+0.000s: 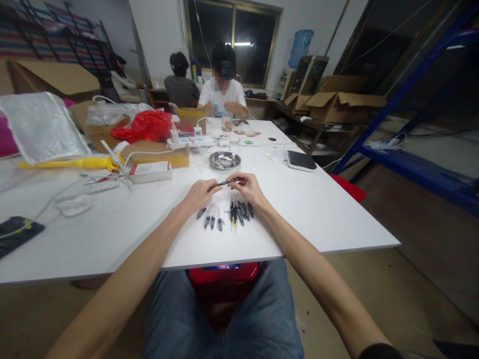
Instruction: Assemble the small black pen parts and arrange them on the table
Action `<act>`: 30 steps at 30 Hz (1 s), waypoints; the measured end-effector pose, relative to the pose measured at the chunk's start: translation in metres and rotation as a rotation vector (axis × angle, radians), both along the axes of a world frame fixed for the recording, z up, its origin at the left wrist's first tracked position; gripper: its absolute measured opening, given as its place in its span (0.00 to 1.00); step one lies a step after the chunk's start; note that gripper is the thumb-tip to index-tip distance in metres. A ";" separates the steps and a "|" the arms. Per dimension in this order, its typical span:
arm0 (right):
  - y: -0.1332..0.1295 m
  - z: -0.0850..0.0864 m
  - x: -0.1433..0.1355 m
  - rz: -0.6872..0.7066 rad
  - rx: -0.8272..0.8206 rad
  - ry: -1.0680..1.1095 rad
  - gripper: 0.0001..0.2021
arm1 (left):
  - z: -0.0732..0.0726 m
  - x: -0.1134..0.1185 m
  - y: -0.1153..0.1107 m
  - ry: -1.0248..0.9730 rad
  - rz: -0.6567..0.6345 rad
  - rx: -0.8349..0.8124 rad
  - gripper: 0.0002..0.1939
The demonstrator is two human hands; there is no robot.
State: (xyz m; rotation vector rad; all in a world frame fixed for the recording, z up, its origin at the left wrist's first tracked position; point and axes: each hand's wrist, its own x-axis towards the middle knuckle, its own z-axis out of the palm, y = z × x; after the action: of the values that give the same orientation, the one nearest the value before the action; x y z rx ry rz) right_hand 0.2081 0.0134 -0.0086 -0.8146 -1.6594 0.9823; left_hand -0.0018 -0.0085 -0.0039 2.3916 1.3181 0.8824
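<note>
A slim dark pen [224, 183] is held level above the white table [310, 214] between my two hands. My left hand [200, 195] pinches its left end, and the fingers of my right hand [247, 187] are closed on its right end. Below them lie several clear and black pen parts [212, 219] on the left. To their right is a group of several black pen pieces [241, 212], some with yellow tips. Just beyond my hands stands a round metal dish [225, 160] with small items in it.
A black-topped device [301, 160] sits at the right. On the left are a white box [150, 171], a power strip [190, 141], a yellow tool [80, 163] and red plastic bag [145, 126]. A person [223, 94] sits across the table.
</note>
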 end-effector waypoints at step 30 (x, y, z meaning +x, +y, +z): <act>-0.012 0.011 0.000 -0.004 0.112 -0.217 0.27 | -0.009 0.011 0.000 0.023 -0.045 0.162 0.15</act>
State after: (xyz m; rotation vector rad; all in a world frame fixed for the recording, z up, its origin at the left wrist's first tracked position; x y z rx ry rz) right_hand 0.2079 0.0012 0.0026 -0.8733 -1.8795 0.8126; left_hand 0.0095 -0.0087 -0.0134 2.5504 1.2399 0.9864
